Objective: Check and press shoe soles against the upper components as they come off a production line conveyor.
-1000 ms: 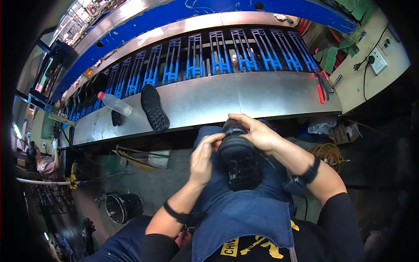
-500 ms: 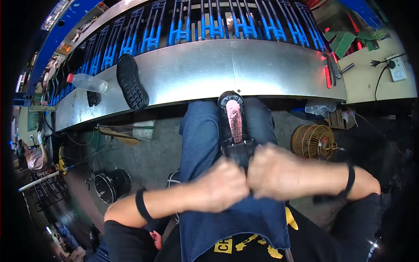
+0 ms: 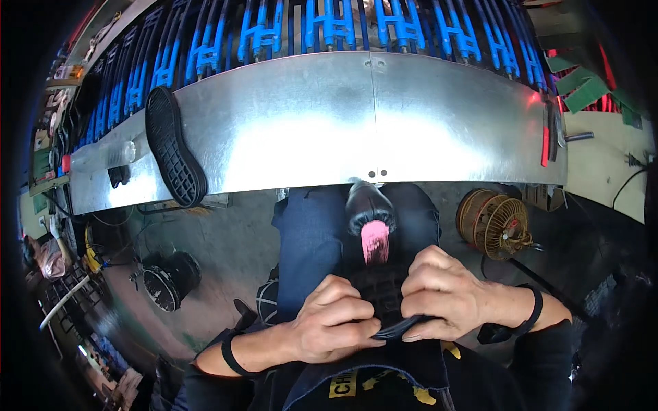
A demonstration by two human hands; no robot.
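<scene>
A black shoe upper (image 3: 370,205) rests upside down between my thighs, its toe at the metal bench edge and a pink strip (image 3: 375,241) showing on its underside. Over its near part lies a black rubber sole (image 3: 380,291), tread side up. My left hand (image 3: 336,318) is closed on the left edge of this sole, near its end. Opposite it, my right hand (image 3: 442,294) grips the right edge with curled fingers, thumb along the end. Part of the sole is hidden by my fingers. Another black sole (image 3: 177,151) lies across the bench edge at the left.
Beyond the metal bench (image 3: 295,130) stands a row of blue rack bars (image 3: 329,31). A clear bottle (image 3: 103,156) lies on the bench's left. A wicker cage (image 3: 504,226) sits on the floor at right, a dark bucket (image 3: 164,284) at left. A person (image 3: 53,257) is far left.
Both hands have come nearer my body and farther apart, so the sole's tread shows between them. The sole now covers more of the pink strip. The view has shifted.
</scene>
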